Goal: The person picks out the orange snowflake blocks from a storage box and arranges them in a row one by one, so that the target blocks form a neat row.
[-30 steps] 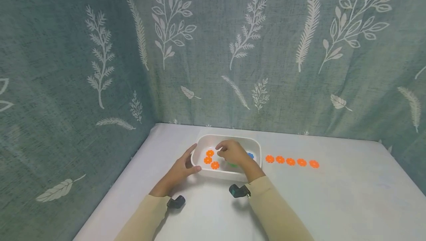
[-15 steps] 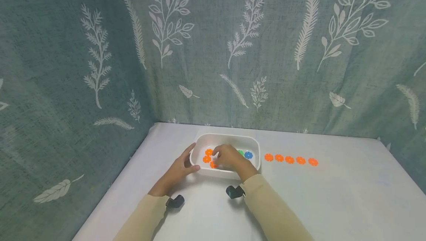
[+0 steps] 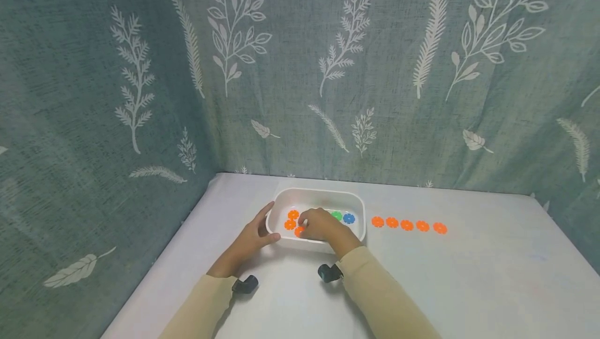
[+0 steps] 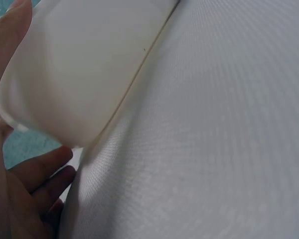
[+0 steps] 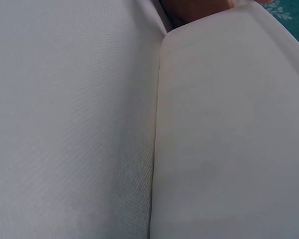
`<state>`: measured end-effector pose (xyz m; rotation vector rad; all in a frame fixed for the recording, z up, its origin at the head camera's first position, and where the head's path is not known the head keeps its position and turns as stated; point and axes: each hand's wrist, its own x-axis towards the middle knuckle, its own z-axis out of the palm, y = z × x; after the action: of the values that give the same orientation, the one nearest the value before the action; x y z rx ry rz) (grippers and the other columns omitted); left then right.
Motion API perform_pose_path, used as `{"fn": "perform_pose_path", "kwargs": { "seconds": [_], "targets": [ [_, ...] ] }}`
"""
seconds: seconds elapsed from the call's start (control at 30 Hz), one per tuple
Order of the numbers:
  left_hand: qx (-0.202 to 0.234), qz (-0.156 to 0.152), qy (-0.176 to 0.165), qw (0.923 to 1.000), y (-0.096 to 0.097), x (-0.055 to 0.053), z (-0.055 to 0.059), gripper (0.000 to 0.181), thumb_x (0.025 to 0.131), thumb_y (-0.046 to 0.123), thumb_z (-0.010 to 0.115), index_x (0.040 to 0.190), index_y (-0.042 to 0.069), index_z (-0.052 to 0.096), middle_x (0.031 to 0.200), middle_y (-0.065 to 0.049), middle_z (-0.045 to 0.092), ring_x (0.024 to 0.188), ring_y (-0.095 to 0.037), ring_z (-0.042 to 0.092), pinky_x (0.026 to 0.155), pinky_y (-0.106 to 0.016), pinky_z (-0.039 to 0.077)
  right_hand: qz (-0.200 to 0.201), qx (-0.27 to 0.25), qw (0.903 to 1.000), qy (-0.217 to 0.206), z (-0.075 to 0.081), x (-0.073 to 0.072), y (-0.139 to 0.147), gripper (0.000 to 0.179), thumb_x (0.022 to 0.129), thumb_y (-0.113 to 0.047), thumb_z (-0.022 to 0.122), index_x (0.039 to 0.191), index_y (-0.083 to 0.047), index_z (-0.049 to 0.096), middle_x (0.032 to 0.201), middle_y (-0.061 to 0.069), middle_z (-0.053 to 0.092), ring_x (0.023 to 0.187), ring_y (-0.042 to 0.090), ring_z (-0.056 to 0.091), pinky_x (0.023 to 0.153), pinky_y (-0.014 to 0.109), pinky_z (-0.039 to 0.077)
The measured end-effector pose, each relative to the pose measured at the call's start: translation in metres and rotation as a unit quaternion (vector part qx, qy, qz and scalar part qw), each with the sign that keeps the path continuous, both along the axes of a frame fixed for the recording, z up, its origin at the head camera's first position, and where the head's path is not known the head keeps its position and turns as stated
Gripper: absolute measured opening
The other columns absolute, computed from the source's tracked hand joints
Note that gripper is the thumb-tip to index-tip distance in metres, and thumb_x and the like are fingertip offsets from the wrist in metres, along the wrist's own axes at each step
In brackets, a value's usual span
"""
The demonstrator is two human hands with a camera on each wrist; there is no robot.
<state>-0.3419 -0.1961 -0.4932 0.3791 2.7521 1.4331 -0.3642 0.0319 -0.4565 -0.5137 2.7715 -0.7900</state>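
A white plastic tub (image 3: pixel 323 246) stands on the table. My left hand (image 3: pixel 250 236) grips its left end, thumb at the near rim and fingers round the far corner; the left wrist view shows that thumb (image 4: pixel 12 30) against the tub's wall. My right hand (image 3: pixel 323 225) reaches inside over the near wall, fingers bent down. Its fingertips are right at an orange flower-shaped disc (image 3: pixel 298 231), partly covering it; I cannot tell if they pinch it. Two more orange discs (image 3: pixel 290 224) lie to the left, a green one (image 3: pixel 336 215) and a blue one (image 3: pixel 349 218) to the right.
Several orange flower-shaped discs (image 3: pixel 407 225) form a row on the white table (image 3: pixel 469 281), right of the tub. A green patterned curtain (image 3: pixel 290 136) hangs behind and on the left. A small dark camera (image 3: pixel 329 273) sits at each wrist.
My right hand has moved left and lower inside the tub, to the nearest orange disc, uncovering the green and blue ones. The left hand keeps its grip on the tub.
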Motion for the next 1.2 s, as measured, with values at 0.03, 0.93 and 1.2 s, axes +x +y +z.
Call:
{"fn": "perform_pose_path", "kwargs": {
  "seconds": [0.03,0.93,1.2],
  "targets": [
    [-0.001,-0.001,0.001,1.0,0.0,0.0002,-0.0001,0.097,0.08,0.041,0.079,0.156,0.023,0.022,0.153,-0.017,0.034,0.138,-0.037,0.035,0.107,-0.059,0.03,0.0,0.001,1.0,0.0,-0.0001,0.0001,0.0002,0.024,0.084,-0.022,0.077,0.107,-0.019,0.071,0.097,-0.003,0.065,0.09,0.017,0.058,0.093,0.043,0.048],
    [-0.001,0.006,0.005,1.0,0.0004,-0.0018,-0.0026,0.099,0.078,0.044,0.08,0.156,0.023,0.023,0.153,-0.017,0.034,0.138,-0.037,0.034,0.108,-0.061,0.026,-0.001,-0.006,0.9999,0.012,-0.0001,0.0007,0.0008,0.019,0.082,-0.016,0.077,0.096,-0.022,0.065,0.09,-0.004,0.059,0.083,0.018,0.055,0.085,0.04,0.049],
    [0.003,0.013,0.001,0.9999,0.0018,0.0011,-0.0007,0.099,0.077,0.045,0.081,0.156,0.024,0.024,0.152,-0.017,0.037,0.137,-0.036,0.037,0.107,-0.061,0.029,0.007,-0.046,0.9988,0.011,0.0023,0.001,0.0041,0.02,0.082,-0.01,0.074,0.099,-0.017,0.067,0.091,-0.005,0.063,0.084,0.017,0.056,0.085,0.039,0.049]
  ]
}}
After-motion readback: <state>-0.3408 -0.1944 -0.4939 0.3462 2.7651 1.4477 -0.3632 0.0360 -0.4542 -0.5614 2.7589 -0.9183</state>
